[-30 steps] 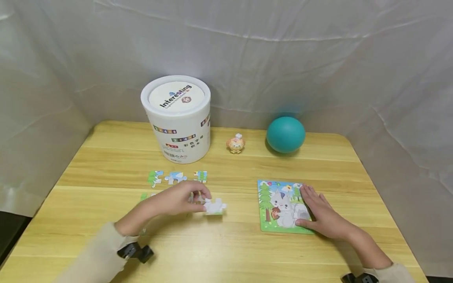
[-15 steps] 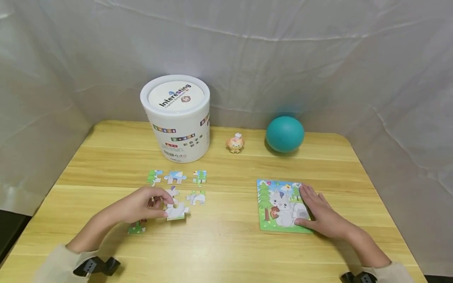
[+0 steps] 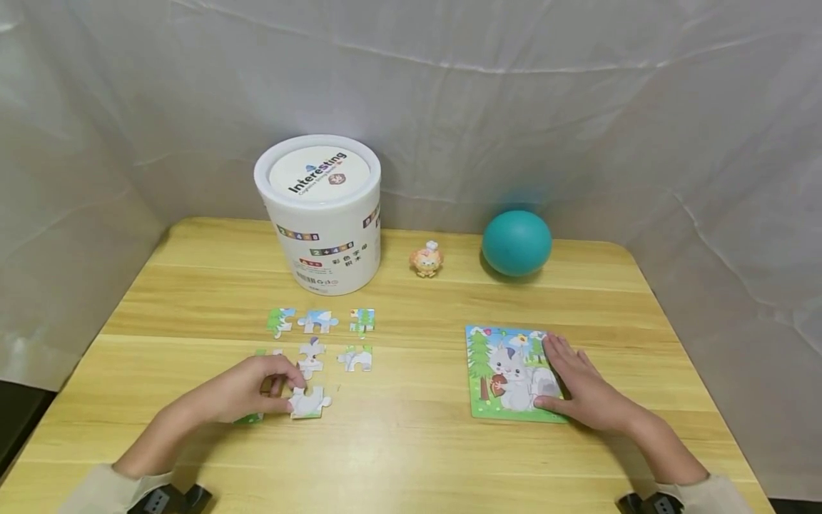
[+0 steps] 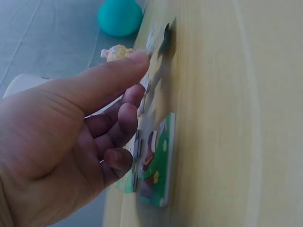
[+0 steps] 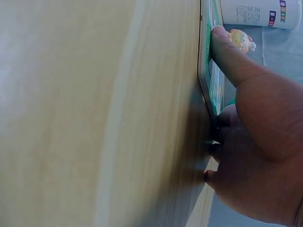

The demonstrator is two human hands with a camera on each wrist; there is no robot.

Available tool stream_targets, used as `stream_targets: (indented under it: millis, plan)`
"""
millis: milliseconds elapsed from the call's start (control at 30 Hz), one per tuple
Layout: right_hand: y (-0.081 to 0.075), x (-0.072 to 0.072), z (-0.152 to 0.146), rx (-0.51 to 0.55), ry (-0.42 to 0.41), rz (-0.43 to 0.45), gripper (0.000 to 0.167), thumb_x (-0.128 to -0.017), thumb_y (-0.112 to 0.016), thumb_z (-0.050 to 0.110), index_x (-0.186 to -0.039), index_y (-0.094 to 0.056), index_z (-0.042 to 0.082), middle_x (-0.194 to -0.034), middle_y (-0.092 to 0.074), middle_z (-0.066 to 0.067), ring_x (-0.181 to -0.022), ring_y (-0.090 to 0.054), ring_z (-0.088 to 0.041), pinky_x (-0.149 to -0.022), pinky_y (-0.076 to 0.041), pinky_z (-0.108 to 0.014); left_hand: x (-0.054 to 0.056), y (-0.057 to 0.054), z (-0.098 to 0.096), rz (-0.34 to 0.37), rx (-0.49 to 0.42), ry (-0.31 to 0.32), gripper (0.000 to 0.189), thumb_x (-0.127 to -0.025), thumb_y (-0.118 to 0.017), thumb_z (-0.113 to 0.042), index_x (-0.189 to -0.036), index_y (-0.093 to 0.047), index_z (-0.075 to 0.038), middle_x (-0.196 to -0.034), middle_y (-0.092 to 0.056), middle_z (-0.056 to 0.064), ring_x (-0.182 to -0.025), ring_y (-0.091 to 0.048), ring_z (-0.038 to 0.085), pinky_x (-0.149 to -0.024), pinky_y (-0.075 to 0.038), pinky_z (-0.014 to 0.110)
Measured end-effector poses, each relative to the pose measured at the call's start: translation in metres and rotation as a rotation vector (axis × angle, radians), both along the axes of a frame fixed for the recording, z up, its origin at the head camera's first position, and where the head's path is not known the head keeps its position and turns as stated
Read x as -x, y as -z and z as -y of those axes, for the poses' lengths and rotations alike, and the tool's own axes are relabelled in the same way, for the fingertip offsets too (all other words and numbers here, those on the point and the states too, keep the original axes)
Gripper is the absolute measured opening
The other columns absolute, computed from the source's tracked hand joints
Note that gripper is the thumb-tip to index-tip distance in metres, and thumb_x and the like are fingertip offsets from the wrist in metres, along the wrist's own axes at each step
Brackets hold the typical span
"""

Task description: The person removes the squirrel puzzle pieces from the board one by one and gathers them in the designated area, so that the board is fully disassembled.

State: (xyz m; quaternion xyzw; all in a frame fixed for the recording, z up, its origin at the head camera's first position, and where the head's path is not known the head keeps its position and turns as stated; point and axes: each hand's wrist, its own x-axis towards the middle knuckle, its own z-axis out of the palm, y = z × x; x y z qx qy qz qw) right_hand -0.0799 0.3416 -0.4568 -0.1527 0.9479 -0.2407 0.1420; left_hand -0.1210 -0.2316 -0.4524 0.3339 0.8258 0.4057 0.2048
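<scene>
My left hand (image 3: 240, 389) pinches a squirrel-patterned jigsaw piece (image 3: 310, 403) by its left edge, between thumb and fingers. In the left wrist view that piece (image 4: 158, 40) is tilted, with its shadow on the table beside it. Just beyond it lie a piece with the squirrel's face (image 3: 311, 358) and a grey-and-green piece (image 3: 355, 358). Other pieces by the left hand are partly hidden by it, among them a green corner piece (image 4: 163, 165). My right hand (image 3: 587, 389) rests with straight fingers on the right side of the squirrel puzzle board (image 3: 488, 407), its thumb on the picture.
Farther back is a row of three pieces: a tree piece (image 3: 279, 323), a sky piece (image 3: 317, 321) and a corner piece (image 3: 362, 321). Behind them stand a white tub (image 3: 327, 246), a small orange figurine (image 3: 427, 260) and a teal ball (image 3: 516, 243). Grey cloth (image 3: 437, 107) surrounds the table.
My left hand has carried the pinched jigsaw piece leftward and toward me, below the piece with the squirrel's face. The right hand stays on the puzzle board.
</scene>
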Motion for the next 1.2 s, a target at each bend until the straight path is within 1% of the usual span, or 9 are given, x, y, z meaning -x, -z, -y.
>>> stream_targets:
  millis: [400,500,633,733,867,933,1033,1167,1200]
  plan:
    - [0.0,0.0,0.0,0.004,0.001,0.001,0.107,-0.092,-0.071,0.051,-0.16,-0.011,-0.005,-0.166,-0.006,-0.029,-0.153,-0.001,-0.047,-0.121,0.003,-0.061,0.001,-0.005,0.002,0.038,0.041,-0.025,0.027,-0.087,-0.082,-0.019,-0.111,-0.07,-0.014,-0.087,-0.058,-0.004,-0.074,-0.049,0.007,-0.061,-0.046,0.023]
    - [0.0,0.0,0.0,0.002,-0.004,0.002,0.106,-0.093,-0.071,0.05,-0.16,-0.01,-0.005,-0.166,-0.006,-0.029,-0.153,-0.001,-0.047,-0.121,0.003,-0.06,0.002,-0.01,0.001,0.032,0.03,-0.031,0.026,-0.089,-0.08,-0.018,-0.112,-0.07,-0.013,-0.088,-0.059,-0.005,-0.074,-0.051,0.007,-0.062,-0.048,0.023]
    - [-0.002,0.001,-0.001,0.014,-0.009,0.012,0.106,-0.093,-0.071,0.049,-0.161,-0.009,-0.004,-0.166,-0.006,-0.029,-0.153,-0.001,-0.047,-0.122,0.004,-0.057,0.008,-0.021,-0.007,-0.01,0.011,-0.045,0.022,-0.091,-0.078,-0.017,-0.111,-0.07,-0.011,-0.086,-0.058,-0.005,-0.075,-0.053,0.008,-0.063,-0.05,0.025]
    - [-0.004,0.001,-0.002,0.039,-0.01,0.02,0.105,-0.093,-0.072,0.047,-0.161,-0.008,-0.003,-0.166,-0.005,-0.029,-0.152,-0.002,-0.048,-0.122,0.004,-0.058,0.014,-0.029,-0.018,-0.043,0.014,-0.054,0.02,-0.093,-0.077,-0.018,-0.109,-0.07,-0.01,-0.088,-0.06,-0.005,-0.079,-0.054,0.009,-0.065,-0.049,0.025]
    - [-0.006,0.001,-0.005,0.069,-0.007,0.028,0.105,-0.093,-0.073,0.044,-0.162,-0.008,-0.001,-0.166,-0.004,-0.029,-0.151,-0.002,-0.05,-0.122,0.001,-0.059,0.021,-0.035,-0.041,-0.087,0.007,-0.035,0.02,-0.093,-0.076,-0.019,-0.11,-0.069,-0.009,-0.093,-0.063,-0.006,-0.084,-0.057,0.009,-0.069,-0.051,0.026]
    - [-0.007,0.001,-0.008,0.075,-0.009,0.031,0.105,-0.093,-0.073,0.045,-0.162,-0.007,0.0,-0.166,-0.004,-0.029,-0.151,-0.002,-0.051,-0.123,0.002,-0.056,0.023,-0.037,-0.054,-0.096,-0.011,-0.019,0.023,-0.093,-0.076,-0.017,-0.113,-0.068,-0.008,-0.095,-0.065,-0.004,-0.085,-0.058,0.01,-0.068,-0.051,0.026]
    - [-0.006,-0.001,-0.014,0.084,-0.004,0.03,0.106,-0.091,-0.075,0.044,-0.162,-0.008,0.002,-0.166,-0.004,-0.029,-0.151,-0.002,-0.051,-0.124,0.005,-0.046,0.027,-0.038,-0.076,-0.095,-0.041,0.007,0.031,-0.094,-0.075,-0.017,-0.121,-0.066,-0.005,-0.101,-0.067,0.001,-0.088,-0.06,0.011,-0.066,-0.052,0.026]
    - [-0.005,-0.003,-0.02,0.093,-0.011,0.018,0.107,-0.089,-0.077,0.043,-0.162,-0.011,0.002,-0.166,-0.005,-0.03,-0.151,-0.002,-0.052,-0.123,0.009,-0.034,0.032,-0.041,-0.108,-0.098,-0.05,0.049,0.036,-0.095,-0.074,-0.017,-0.127,-0.064,-0.003,-0.115,-0.068,0.008,-0.099,-0.064,0.018,-0.074,-0.055,0.031]
    - [-0.005,-0.003,-0.021,0.099,-0.016,0.02,0.107,-0.089,-0.077,0.043,-0.162,-0.011,0.002,-0.165,-0.005,-0.03,-0.151,-0.002,-0.052,-0.123,0.009,-0.035,0.033,-0.042,-0.117,-0.104,-0.044,0.064,0.037,-0.096,-0.073,-0.018,-0.128,-0.063,-0.004,-0.118,-0.068,0.009,-0.103,-0.064,0.02,-0.078,-0.056,0.034]
